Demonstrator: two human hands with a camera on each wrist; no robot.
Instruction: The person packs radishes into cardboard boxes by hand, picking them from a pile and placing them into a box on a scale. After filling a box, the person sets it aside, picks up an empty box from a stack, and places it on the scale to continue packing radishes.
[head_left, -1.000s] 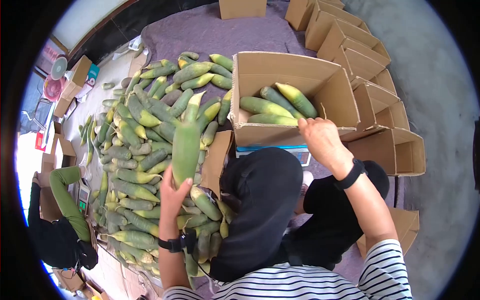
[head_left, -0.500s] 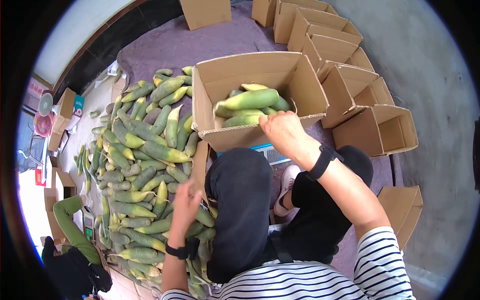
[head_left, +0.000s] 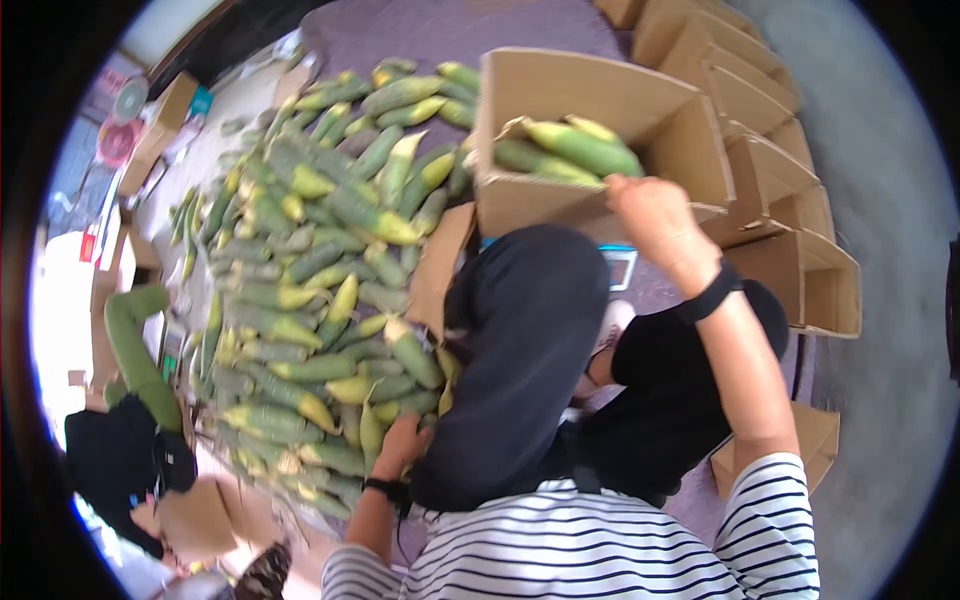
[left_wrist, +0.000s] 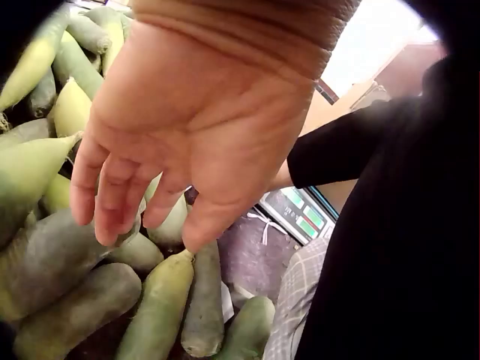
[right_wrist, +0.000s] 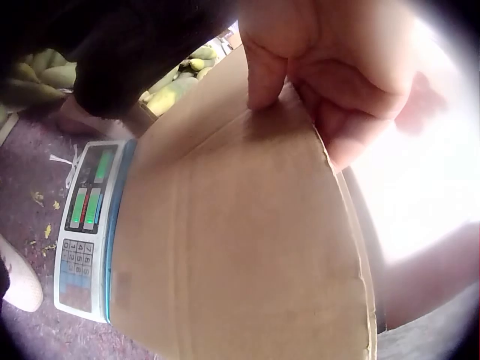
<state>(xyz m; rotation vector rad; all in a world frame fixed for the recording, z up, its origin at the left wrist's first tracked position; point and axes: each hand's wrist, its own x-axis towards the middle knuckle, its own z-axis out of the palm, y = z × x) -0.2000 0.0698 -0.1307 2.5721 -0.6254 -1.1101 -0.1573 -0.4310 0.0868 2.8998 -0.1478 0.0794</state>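
Observation:
Several green radishes lie in an open cardboard box (head_left: pixel 590 210), one radish (head_left: pixel 585 150) on top of the others. My right hand (head_left: pixel 655 215) grips the box's near edge; in the right wrist view the thumb of the hand (right_wrist: pixel 322 75) lies on the outer face of the cardboard (right_wrist: pixel 240 225), the fingers behind its edge. Down by my knee, my left hand (head_left: pixel 402 445) is over the near part of the radish pile (head_left: pixel 300 330). In the left wrist view the hand (left_wrist: pixel 195 127) hangs with relaxed fingers above radishes (left_wrist: pixel 157 307), holding nothing.
A digital scale (right_wrist: pixel 86 225) stands under the box. More open cardboard boxes (head_left: pixel 770 180) line the right side. A cardboard flap (head_left: pixel 440 270) lies between pile and box. Another person (head_left: pixel 125 440) is at the far left.
The radish my left hand held a second ago now lies in the box. My left hand has moved down and back to the pile's near side. My right hand stays on the box edge.

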